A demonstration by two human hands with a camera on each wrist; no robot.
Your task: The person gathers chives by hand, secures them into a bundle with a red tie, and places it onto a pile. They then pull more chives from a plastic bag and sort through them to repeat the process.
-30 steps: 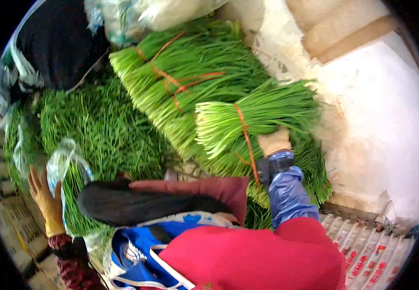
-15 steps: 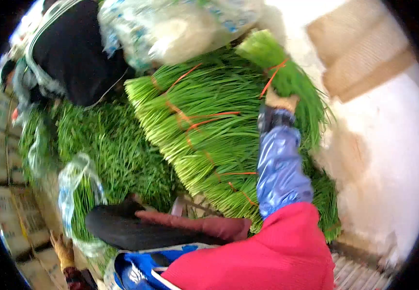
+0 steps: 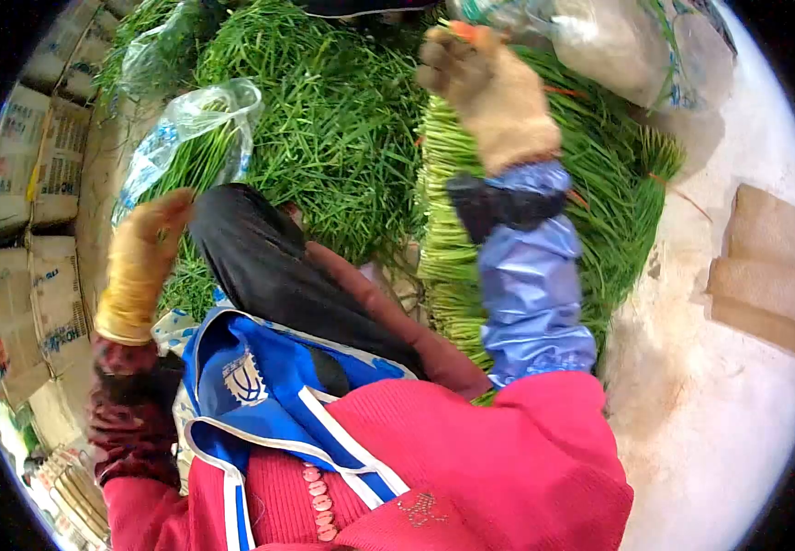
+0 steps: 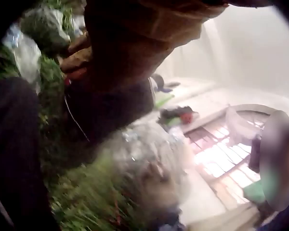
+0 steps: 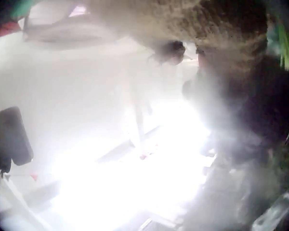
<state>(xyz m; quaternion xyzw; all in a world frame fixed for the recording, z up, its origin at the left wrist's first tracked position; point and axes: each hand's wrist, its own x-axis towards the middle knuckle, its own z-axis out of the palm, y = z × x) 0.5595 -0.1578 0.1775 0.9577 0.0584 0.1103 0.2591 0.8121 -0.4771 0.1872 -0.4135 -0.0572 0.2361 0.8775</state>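
In the head view, my gloved right hand (image 3: 503, 96) is over the far pale-stem end of a pile of tied green bundles (image 3: 453, 220), probably garlic chives. Its fingers bend loosely, and an orange tie (image 3: 466, 32) shows just past them. My left hand (image 3: 145, 253), in a tan glove with a yellow cuff, is raised on the left. Its blurred fingers lie close to a clear plastic bag (image 3: 218, 106) with green stalks inside. In the left wrist view, the left glove (image 4: 135, 43) fills the top. The right wrist view shows blurred glove fabric (image 5: 226, 29) against glare.
Loose green leaves (image 3: 324, 119) spread ahead of my bent knee (image 3: 251, 239). Stacked wrapped boxes (image 3: 26, 202) line the left side. A large plastic bag (image 3: 599, 46) sits beyond the pile. Cardboard (image 3: 765, 266) lies on the pale surface at right.
The right hand first held a tied bundle, carried it to the pile's far right and let go, then moved left across the pile. The left hand has swung inward. The head view has turned left.
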